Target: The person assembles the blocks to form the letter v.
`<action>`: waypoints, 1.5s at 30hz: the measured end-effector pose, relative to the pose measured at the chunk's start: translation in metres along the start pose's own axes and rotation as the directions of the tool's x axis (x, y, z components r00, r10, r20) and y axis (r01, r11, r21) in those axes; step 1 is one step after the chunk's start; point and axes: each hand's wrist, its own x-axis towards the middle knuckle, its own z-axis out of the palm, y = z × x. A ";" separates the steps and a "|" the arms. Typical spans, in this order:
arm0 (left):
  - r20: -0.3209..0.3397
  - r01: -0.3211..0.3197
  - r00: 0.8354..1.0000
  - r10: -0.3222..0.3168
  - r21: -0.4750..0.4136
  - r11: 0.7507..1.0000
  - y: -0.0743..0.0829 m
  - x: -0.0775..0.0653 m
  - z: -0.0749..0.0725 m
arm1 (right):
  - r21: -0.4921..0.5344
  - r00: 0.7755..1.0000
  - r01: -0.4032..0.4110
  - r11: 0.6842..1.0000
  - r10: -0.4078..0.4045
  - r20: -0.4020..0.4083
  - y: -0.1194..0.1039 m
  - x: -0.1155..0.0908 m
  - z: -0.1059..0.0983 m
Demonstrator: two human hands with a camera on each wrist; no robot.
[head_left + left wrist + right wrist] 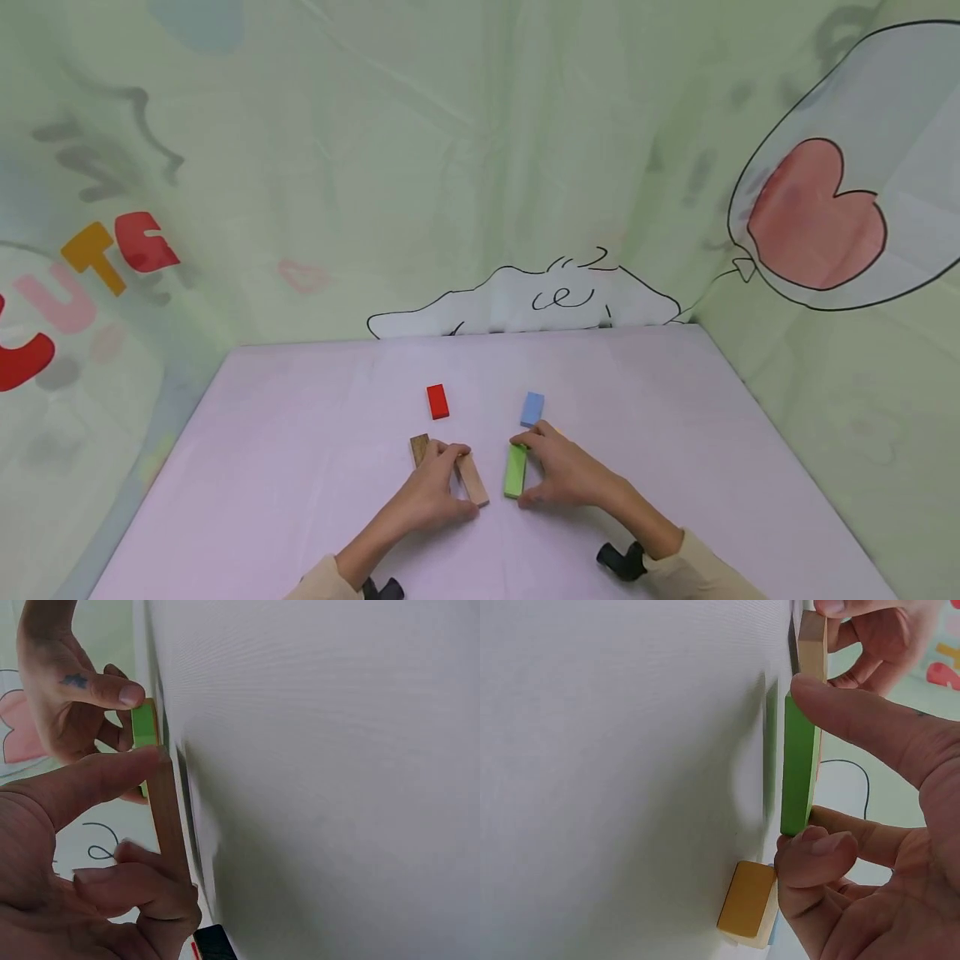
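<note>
My left hand (433, 493) pinches a light wooden block (472, 481) by its two ends, thumb at the near end and fingers at the far end. Opposite it, my right hand (570, 473) grips a green block (515, 473) lengthwise in the same way. The two blocks stand a short gap apart in the head view. In the right wrist view the green block is close over the table, with its shadow beside it. A dark brown block (418, 447) lies just left of my left hand, partly covered by it.
Farther back on the pale table (300, 433) lie a red block (437, 402) and a blue block (532, 408). A yellow-orange block (748, 900), mostly hidden by my right hand in the head view, lies beyond its fingers. Printed cloth walls (420, 167) enclose the table.
</note>
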 end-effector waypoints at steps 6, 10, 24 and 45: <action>-0.007 0.004 1.000 -0.004 0.008 1.000 0.003 0.003 -0.002 | 0.012 1.000 -0.018 1.000 0.018 0.006 -0.002 0.004 0.001; 0.002 0.001 1.000 -0.001 0.007 1.000 0.004 0.006 -0.003 | 0.019 0.999 -0.030 0.999 0.030 0.011 -0.004 0.006 0.001; -0.015 -0.026 1.000 0.027 0.024 0.999 0.008 0.012 -0.002 | 0.043 0.995 -0.096 0.994 0.095 0.024 -0.003 0.008 0.007; -0.025 -0.029 0.999 0.030 0.055 0.998 0.005 0.016 0.003 | 0.038 0.996 -0.079 0.996 0.076 0.055 -0.006 0.014 0.007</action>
